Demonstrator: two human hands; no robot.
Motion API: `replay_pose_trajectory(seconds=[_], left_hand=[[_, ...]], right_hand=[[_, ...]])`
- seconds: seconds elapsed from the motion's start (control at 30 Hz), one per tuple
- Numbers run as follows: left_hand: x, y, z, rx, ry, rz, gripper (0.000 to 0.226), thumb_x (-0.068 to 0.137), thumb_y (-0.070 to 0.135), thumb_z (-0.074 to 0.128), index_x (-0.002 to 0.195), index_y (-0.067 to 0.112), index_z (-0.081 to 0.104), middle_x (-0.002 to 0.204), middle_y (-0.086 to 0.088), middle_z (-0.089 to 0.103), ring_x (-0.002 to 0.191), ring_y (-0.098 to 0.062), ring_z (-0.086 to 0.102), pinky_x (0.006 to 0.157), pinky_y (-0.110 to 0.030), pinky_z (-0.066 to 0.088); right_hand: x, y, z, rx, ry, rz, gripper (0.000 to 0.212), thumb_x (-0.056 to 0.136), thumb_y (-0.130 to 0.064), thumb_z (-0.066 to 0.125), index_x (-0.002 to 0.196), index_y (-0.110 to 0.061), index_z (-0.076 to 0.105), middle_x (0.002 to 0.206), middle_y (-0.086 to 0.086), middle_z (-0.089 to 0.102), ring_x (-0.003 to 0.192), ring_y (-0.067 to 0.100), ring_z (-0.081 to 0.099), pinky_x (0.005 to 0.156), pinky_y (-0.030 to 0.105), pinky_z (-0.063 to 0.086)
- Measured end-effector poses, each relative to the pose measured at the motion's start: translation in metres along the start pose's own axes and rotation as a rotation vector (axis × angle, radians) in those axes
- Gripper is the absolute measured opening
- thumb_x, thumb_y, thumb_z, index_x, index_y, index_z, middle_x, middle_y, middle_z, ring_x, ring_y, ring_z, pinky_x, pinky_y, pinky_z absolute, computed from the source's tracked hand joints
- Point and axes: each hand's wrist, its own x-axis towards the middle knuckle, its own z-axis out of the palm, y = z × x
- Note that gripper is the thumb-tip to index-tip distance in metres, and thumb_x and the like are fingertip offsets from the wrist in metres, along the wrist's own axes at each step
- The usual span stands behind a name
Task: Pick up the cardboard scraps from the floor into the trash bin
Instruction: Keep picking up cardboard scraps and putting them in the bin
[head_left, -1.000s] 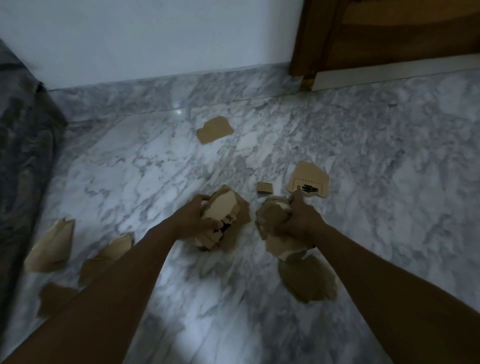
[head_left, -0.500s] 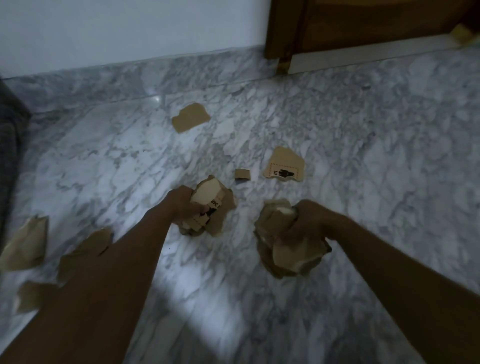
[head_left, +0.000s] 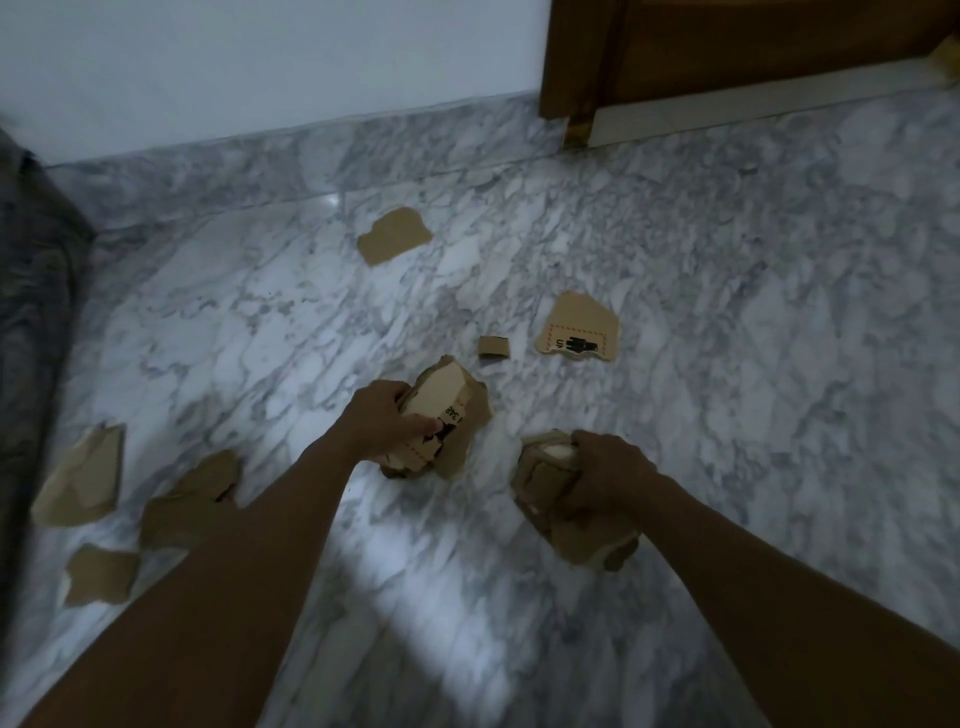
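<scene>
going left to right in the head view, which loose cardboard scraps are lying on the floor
folded scrap → torn scrap → plain scrap → small scrap → printed scrap

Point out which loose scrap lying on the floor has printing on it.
The printed scrap beyond the right hand, beside the tiny scrap: it shows a dashed red line and black marks. The rest are plain brown.
</scene>
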Motion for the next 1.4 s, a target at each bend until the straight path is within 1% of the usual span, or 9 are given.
replay_pose_trajectory(seconds=[0.1, 0.37, 0.6, 0.73, 0.93, 1.03, 1.13, 1.27, 1.4], left_hand=[[-0.003, 0.002, 0.0, -0.057, 0.079, -0.007, 0.043, 0.068, 0.039, 0.085, 0.098, 0.013, 0.068, 0.091, -0.004, 0.068, 0.08, -0.014, 0.064, 0.059, -0.026, 0.05], [-0.006, 0.002, 0.0, -0.255, 0.046, -0.009, 0.067, 0.064, 0.042, 0.089, 0.116, 0.025, 0.05, 0.103, 0.001, 0.062, 0.091, -0.019, 0.065, 0.064, -0.032, 0.055], [-0.007, 0.01, -0.003, -0.164, -0.086, 0.033, 0.038, 0.071, 0.039, 0.085, 0.098, 0.015, 0.074, 0.088, -0.003, 0.075, 0.078, -0.015, 0.072, 0.073, -0.042, 0.061], [-0.01, 0.022, -0.022, -0.051, -0.139, 0.075, 0.039, 0.075, 0.042, 0.082, 0.103, 0.017, 0.072, 0.089, 0.0, 0.074, 0.076, -0.01, 0.07, 0.065, -0.029, 0.058], [-0.007, 0.046, -0.08, 0.172, -0.172, 0.15, 0.043, 0.074, 0.044, 0.081, 0.107, 0.018, 0.073, 0.091, 0.0, 0.074, 0.077, -0.011, 0.069, 0.064, -0.024, 0.056], [-0.001, 0.067, -0.091, 0.237, -0.185, 0.197, 0.046, 0.072, 0.046, 0.082, 0.109, 0.02, 0.073, 0.093, 0.003, 0.071, 0.076, -0.008, 0.065, 0.059, -0.019, 0.049], [0.027, 0.088, -0.074, 0.298, -0.225, 0.211, 0.06, 0.071, 0.049, 0.082, 0.121, 0.021, 0.065, 0.115, 0.001, 0.064, 0.094, -0.014, 0.062, 0.073, -0.028, 0.053], [0.072, 0.107, -0.028, 0.299, -0.282, 0.162, 0.097, 0.072, 0.047, 0.082, 0.151, 0.018, 0.032, 0.149, -0.001, 0.042, 0.134, -0.023, 0.044, 0.104, -0.035, 0.043], [0.104, 0.104, 0.006, 0.354, -0.256, 0.162, 0.088, 0.072, 0.049, 0.082, 0.144, 0.012, 0.046, 0.147, -0.004, 0.041, 0.131, -0.024, 0.044, 0.102, -0.033, 0.044]], right_hand=[[-0.004, 0.006, 0.003, 0.035, 0.019, -0.006, 0.102, 0.056, -0.057, 0.085, 0.141, -0.029, 0.036, 0.138, 0.01, 0.033, 0.118, 0.033, 0.05, 0.101, 0.039, 0.044], [-0.009, 0.006, 0.009, 0.045, 0.03, -0.021, 0.087, 0.052, -0.058, 0.083, 0.125, -0.029, 0.045, 0.123, 0.001, 0.06, 0.11, 0.023, 0.058, 0.096, 0.041, 0.048], [-0.01, 0.005, 0.013, 0.047, 0.031, -0.009, 0.085, 0.061, -0.05, 0.087, 0.13, -0.024, 0.046, 0.129, 0.002, 0.057, 0.117, 0.023, 0.055, 0.097, 0.033, 0.043], [-0.017, 0.002, -0.007, 0.096, -0.022, 0.027, 0.086, 0.062, -0.043, 0.09, 0.134, -0.023, 0.047, 0.134, 0.002, 0.053, 0.122, 0.023, 0.051, 0.099, 0.033, 0.042], [-0.024, -0.015, -0.12, 0.168, 0.293, 0.055, 0.068, 0.059, -0.04, 0.092, 0.117, -0.016, 0.064, 0.115, 0.007, 0.067, 0.092, 0.019, 0.059, 0.075, 0.03, 0.048], [-0.025, -0.03, -0.166, 0.182, 0.395, 0.065, 0.071, 0.057, -0.048, 0.092, 0.112, -0.012, 0.066, 0.11, 0.009, 0.068, 0.094, 0.022, 0.063, 0.074, 0.031, 0.05], [-0.003, -0.034, -0.189, 0.211, 0.401, 0.079, 0.08, 0.05, -0.053, 0.093, 0.112, -0.012, 0.065, 0.109, 0.008, 0.067, 0.1, 0.025, 0.065, 0.082, 0.036, 0.056], [0.053, -0.017, -0.185, 0.265, 0.339, 0.068, 0.075, 0.052, -0.048, 0.094, 0.109, -0.011, 0.065, 0.106, 0.008, 0.066, 0.091, 0.022, 0.061, 0.077, 0.034, 0.054], [0.106, -0.005, -0.164, 0.332, 0.268, 0.057, 0.082, 0.05, -0.048, 0.093, 0.115, -0.009, 0.062, 0.109, 0.01, 0.062, 0.098, 0.027, 0.061, 0.073, 0.032, 0.048]])
